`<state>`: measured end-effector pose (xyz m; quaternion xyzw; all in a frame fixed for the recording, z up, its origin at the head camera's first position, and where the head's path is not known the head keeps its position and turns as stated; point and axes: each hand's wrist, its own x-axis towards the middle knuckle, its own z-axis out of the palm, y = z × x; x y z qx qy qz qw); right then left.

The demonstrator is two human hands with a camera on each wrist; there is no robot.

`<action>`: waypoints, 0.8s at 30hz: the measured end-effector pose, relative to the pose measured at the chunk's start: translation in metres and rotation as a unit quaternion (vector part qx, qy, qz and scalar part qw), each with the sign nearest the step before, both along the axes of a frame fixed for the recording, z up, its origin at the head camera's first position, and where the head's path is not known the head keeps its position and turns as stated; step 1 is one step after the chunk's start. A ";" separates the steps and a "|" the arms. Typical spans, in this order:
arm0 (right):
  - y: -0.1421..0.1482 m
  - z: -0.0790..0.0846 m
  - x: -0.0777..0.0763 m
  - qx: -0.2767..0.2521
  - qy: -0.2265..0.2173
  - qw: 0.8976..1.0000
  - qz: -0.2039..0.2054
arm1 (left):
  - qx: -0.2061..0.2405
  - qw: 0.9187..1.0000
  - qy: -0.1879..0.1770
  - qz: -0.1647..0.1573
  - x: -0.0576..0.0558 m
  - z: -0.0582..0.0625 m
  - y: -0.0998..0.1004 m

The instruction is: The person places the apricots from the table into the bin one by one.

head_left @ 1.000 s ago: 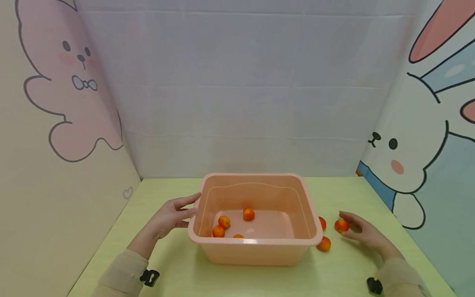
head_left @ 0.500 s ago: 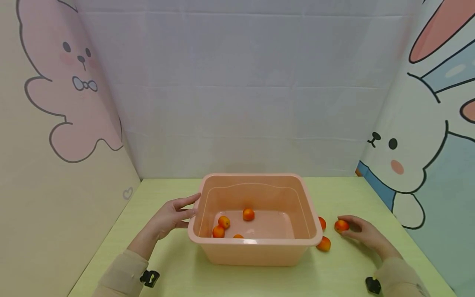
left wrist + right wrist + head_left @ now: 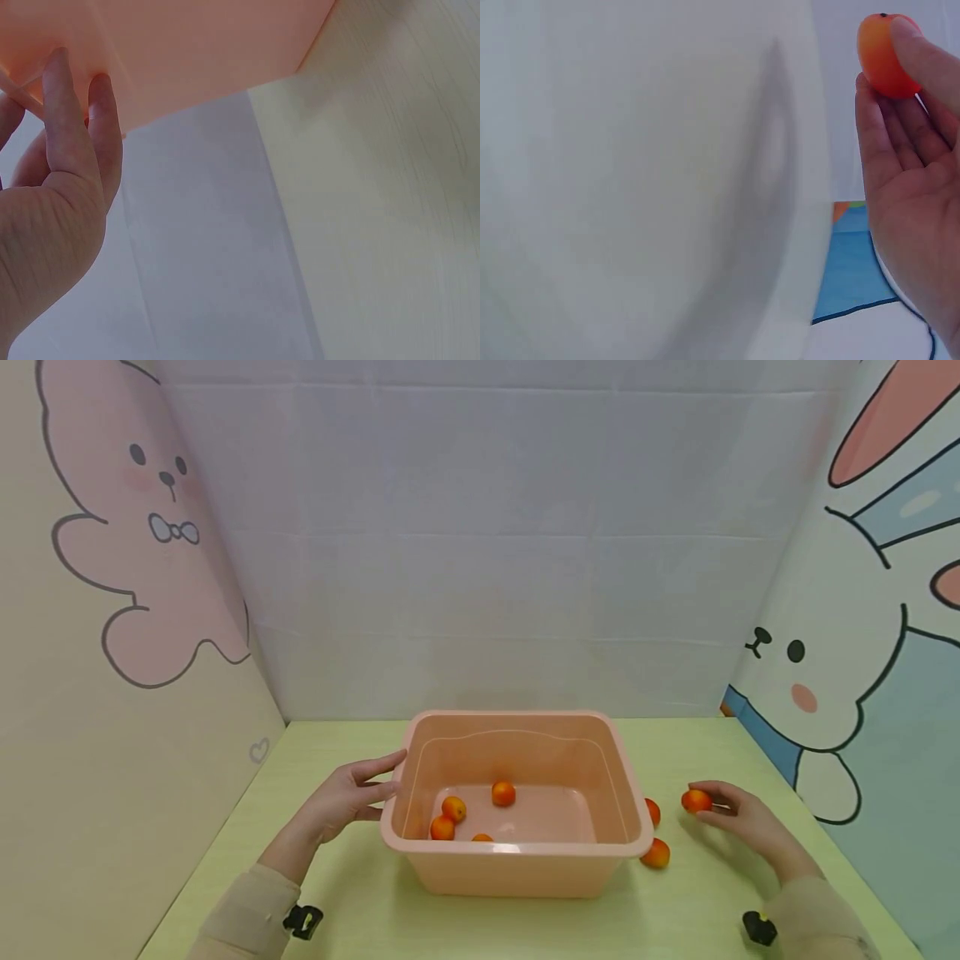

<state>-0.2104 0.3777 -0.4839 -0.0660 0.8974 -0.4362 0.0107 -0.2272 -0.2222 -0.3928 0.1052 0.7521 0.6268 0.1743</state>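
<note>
A pink plastic basin (image 3: 517, 870) stands in the middle of the table with several small orange-red fruits inside. My left hand (image 3: 348, 797) touches its left side; the left wrist view shows fairly straight fingers (image 3: 67, 120) against the outer wall just below the rim. To the right of the basin, my right hand (image 3: 738, 818) pinches an oval orange-red fruit (image 3: 885, 56) with a dark stem spot between thumb and fingers, off the table. Two more fruits (image 3: 656, 853) lie beside the basin's right wall, the farther one partly hidden by the rim.
The pale green table (image 3: 352, 902) reaches back to a white sheet (image 3: 480, 568). Side panels with a pink cartoon animal (image 3: 172, 577) and a white rabbit (image 3: 847, 660) flank it. A black device (image 3: 303, 922) sits at the left sleeve, another (image 3: 759, 928) at the right.
My right hand has closed its fingers on the fruit and lifted it off the table, slightly up and to the right. The left hand and the basin have stayed put.
</note>
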 end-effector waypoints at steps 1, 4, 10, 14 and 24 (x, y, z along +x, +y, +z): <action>0.000 0.005 -0.001 -0.008 0.002 1.000 0.002 | 0.000 1.000 0.000 0.000 0.000 0.000 0.000; -0.002 0.022 -0.004 -0.022 0.013 1.000 0.010 | -0.003 1.000 0.001 0.001 0.000 0.000 0.000; -0.009 0.048 -0.011 -0.028 0.064 0.997 0.032 | -0.007 1.000 0.003 0.001 0.000 0.000 0.001; -0.018 0.068 -0.017 -0.035 0.093 0.994 0.047 | -0.011 1.000 0.003 0.002 -0.001 0.000 0.001; -0.054 0.135 -0.036 -0.065 0.146 0.981 0.114 | -0.016 1.000 0.002 0.003 -0.003 0.000 0.001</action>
